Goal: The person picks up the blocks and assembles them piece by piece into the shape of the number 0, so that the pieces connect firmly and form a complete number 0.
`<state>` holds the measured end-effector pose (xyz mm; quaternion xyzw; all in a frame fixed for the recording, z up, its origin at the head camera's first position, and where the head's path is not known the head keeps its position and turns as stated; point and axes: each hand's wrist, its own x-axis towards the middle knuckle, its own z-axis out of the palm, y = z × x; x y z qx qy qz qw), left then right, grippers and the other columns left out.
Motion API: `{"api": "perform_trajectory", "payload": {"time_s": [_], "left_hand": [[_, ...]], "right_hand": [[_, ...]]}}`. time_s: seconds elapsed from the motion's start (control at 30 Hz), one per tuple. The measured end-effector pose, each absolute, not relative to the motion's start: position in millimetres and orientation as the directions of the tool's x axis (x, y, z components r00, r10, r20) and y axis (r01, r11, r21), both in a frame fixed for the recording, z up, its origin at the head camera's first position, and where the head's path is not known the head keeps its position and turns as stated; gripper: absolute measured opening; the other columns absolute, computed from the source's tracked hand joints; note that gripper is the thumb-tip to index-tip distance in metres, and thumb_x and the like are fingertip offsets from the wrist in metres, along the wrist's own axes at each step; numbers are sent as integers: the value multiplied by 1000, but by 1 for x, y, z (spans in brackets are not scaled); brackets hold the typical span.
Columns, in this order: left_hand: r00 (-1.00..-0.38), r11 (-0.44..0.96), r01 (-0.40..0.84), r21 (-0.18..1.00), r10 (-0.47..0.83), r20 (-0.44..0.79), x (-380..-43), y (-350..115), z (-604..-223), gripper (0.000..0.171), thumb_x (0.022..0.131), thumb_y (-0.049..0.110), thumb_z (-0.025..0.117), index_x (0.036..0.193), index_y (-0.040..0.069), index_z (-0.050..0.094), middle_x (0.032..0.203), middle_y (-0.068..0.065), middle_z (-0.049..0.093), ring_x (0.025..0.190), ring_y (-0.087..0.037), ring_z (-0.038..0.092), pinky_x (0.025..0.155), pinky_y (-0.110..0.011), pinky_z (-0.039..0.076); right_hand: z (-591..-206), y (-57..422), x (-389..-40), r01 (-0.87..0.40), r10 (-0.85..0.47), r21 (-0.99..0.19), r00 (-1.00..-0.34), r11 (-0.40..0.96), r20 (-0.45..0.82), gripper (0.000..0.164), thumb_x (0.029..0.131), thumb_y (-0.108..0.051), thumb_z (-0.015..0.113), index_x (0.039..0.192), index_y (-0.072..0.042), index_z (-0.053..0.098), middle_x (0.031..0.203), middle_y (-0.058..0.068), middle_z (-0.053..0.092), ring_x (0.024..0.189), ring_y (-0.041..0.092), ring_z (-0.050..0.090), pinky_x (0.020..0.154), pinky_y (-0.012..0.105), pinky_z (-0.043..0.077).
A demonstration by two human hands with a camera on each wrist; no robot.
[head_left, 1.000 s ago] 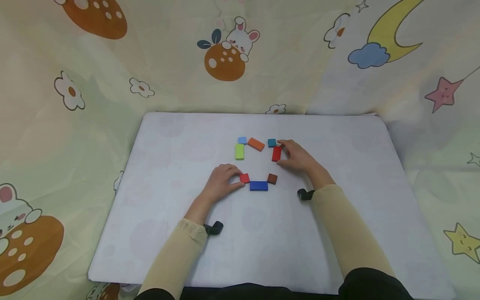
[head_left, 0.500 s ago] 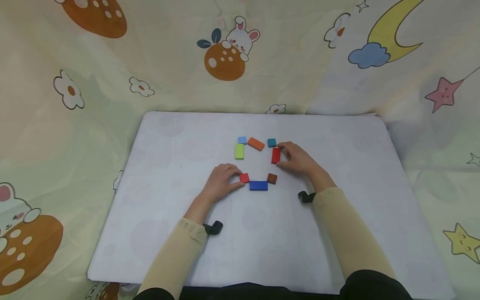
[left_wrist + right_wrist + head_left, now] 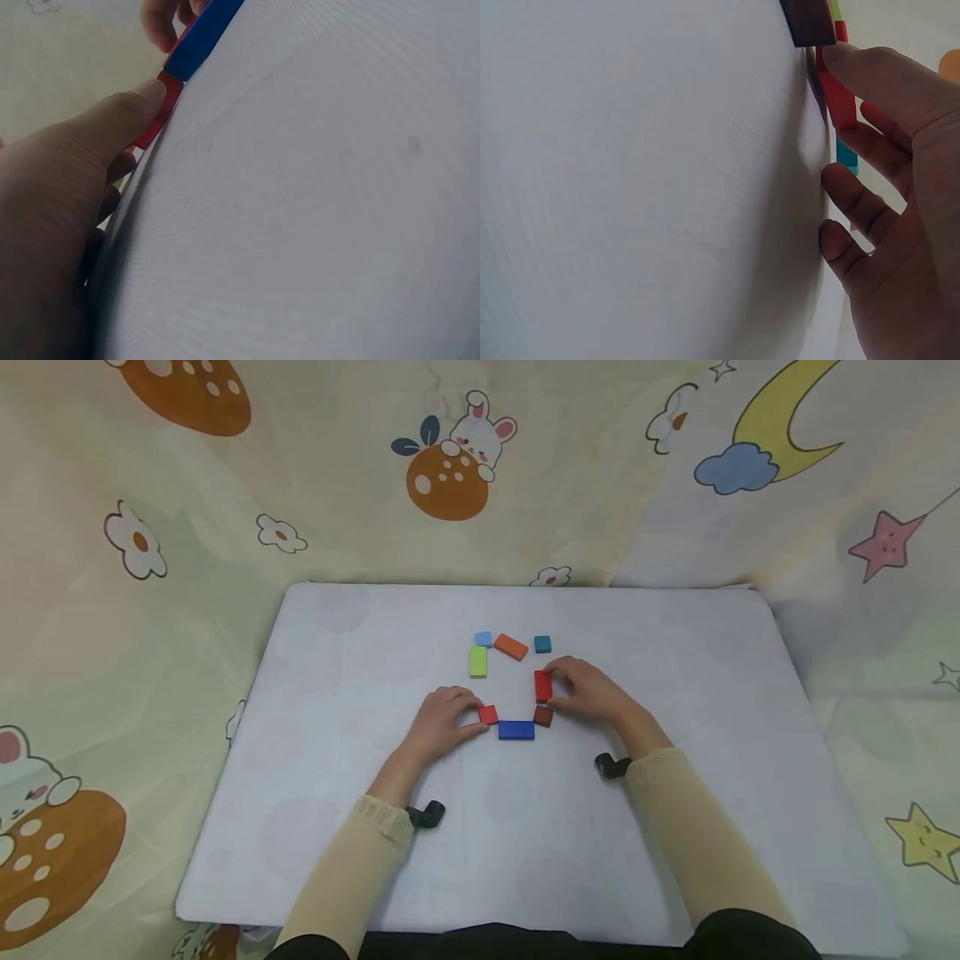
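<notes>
My left hand (image 3: pixel 444 722) pinches a small red cube block (image 3: pixel 488 715) between thumb and index finger at the left end of a blue rectangular block (image 3: pixel 516 730). In the left wrist view, the thumb lies on that red cube (image 3: pixel 163 112), which meets the blue block (image 3: pixel 202 37). With thumb and index finger my right hand (image 3: pixel 592 695) holds a longer red block (image 3: pixel 543 687) by its two ends. This block stands just behind a brown cube (image 3: pixel 543 717), at the blue block's right end. In the right wrist view, the thumb partly hides the red block (image 3: pixel 840 97).
Farther back on the white table (image 3: pixel 337 652) lie a light blue cube (image 3: pixel 483 639), a green block (image 3: pixel 477 662), a tilted orange block (image 3: pixel 511 647) and a teal cube (image 3: pixel 542 644). A patterned cloth (image 3: pixel 337 468) hangs behind the table.
My right hand has drawn the longer red block toward me and slightly left, away from the teal cube and up to the brown cube. The left hand stays on its red cube.
</notes>
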<state>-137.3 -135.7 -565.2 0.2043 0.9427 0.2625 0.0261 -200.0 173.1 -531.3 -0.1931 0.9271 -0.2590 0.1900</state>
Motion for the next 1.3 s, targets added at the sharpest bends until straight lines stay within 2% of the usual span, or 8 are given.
{"api": "perform_trajectory", "payload": {"time_s": [0.67,0.87,1.1,1.3], "left_hand": [[-918,779,369,507,391,67,-139,-137,-569,35,86,49,73,113,27,69,119,8,64,115,-16,54,103,-39,43],[-915,776,374,507,397,68,-139,-137,-569,36,85,50,73,113,27,69,119,8,64,114,-16,54,103,-39,44],[-917,780,368,506,394,61,-139,-138,-568,37,86,50,73,114,27,68,118,8,64,115,-16,53,103,-38,44],[-916,779,368,507,396,58,-139,-139,-568,37,86,51,72,114,28,68,118,9,63,115,-15,53,103,-38,43]], "right_hand": [[-527,170,-195,-284,-471,-537,-845,794,-251,56,87,-26,75,137,-16,51,138,6,53,127,26,47,109,50,43],[-526,172,-197,-283,-481,-544,-836,790,-264,58,88,-28,74,139,-19,49,142,4,50,131,25,45,111,49,43],[-523,181,-201,-228,-476,-613,-835,756,-277,52,92,-33,69,139,-22,50,139,4,49,119,26,50,102,48,50],[-527,181,-189,-205,-438,-623,-865,755,-245,48,95,-32,64,140,-24,51,140,5,48,117,26,50,102,49,49]]}}
